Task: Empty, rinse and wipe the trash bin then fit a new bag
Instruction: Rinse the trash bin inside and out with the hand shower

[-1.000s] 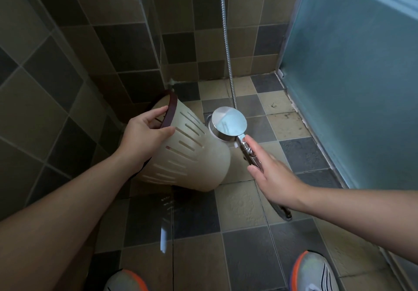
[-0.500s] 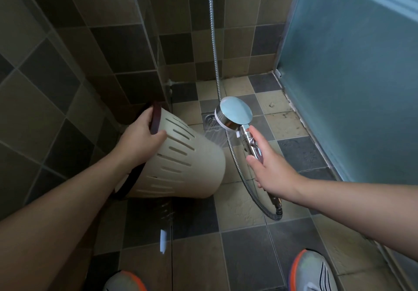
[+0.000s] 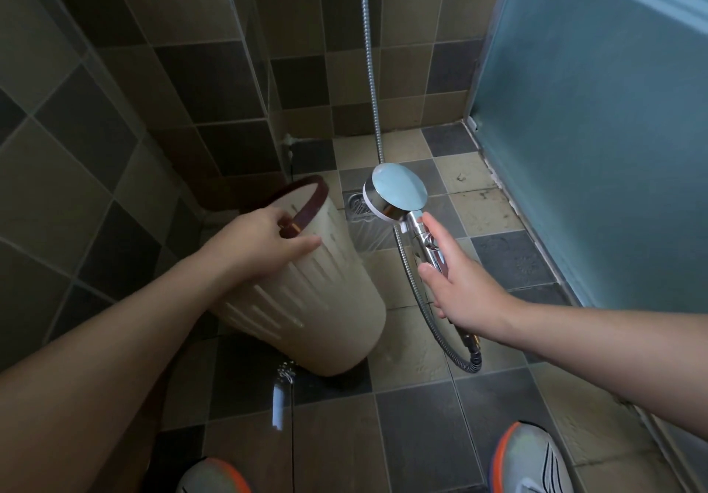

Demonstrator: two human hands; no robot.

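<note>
A cream slotted trash bin [image 3: 306, 312] with a dark red rim is held off the tiled floor, tilted with its mouth up and toward the left wall. My left hand [image 3: 256, 243] grips the rim, fingers over the edge. My right hand [image 3: 459, 289] holds the handle of a chrome shower head [image 3: 396, 191] just right of the bin. Water sprays from the head down and left onto the bin's upper side. The bin's inside is hidden.
A metal hose [image 3: 425, 312] loops under my right hand and another stretch rises up the back wall. A floor drain [image 3: 356, 205] lies behind the bin. A frosted blue glass panel [image 3: 594, 128] closes the right side. My two shoes [image 3: 532, 458] stand at the bottom.
The bin has turned from lying sideways to nearly upright, mouth now upward. The shower head has moved slightly right and now sprays the bin's side near the rim.
</note>
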